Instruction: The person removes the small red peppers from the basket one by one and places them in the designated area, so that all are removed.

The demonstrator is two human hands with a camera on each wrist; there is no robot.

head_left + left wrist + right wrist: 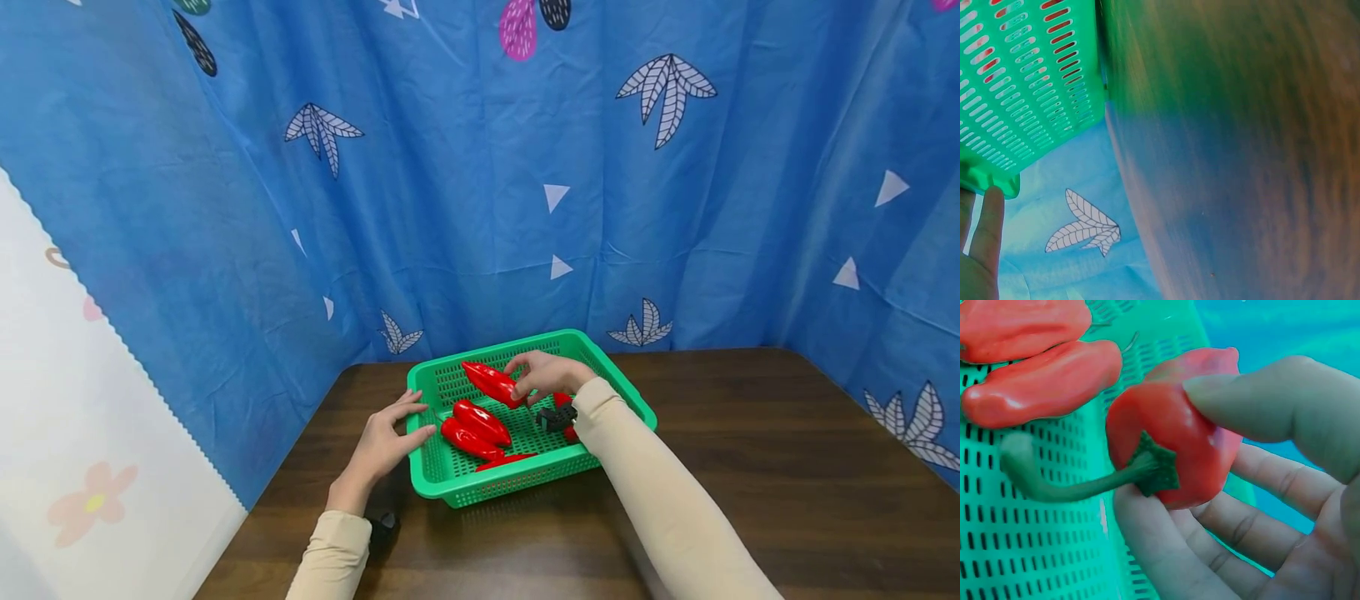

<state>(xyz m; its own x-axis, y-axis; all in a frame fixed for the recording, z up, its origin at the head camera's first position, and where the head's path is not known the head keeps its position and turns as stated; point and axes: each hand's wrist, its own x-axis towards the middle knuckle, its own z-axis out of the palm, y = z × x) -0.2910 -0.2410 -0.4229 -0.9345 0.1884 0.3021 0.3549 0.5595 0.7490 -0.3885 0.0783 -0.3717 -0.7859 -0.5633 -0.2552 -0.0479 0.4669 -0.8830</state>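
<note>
My right hand (546,374) pinches a red pepper (491,383) by its stem end, above the green basket (525,481). In the right wrist view, thumb and fingers lie round that pepper (1166,437), its curved green stem pointing left. My left hand (384,440) touches the basket's left rim, fingers spread; in the left wrist view a fingertip of this hand (984,244) meets the rim (1007,184). Several other red peppers (482,422) lie in the basket, some partly hidden by my right wrist.
The basket stands on a dark wooden table (720,450). Behind it hangs a blue curtain (465,208) with leaf prints, and a white cloth (90,433) is at the far left. A black device (557,418) is at my right wrist, another (384,529) at my left.
</note>
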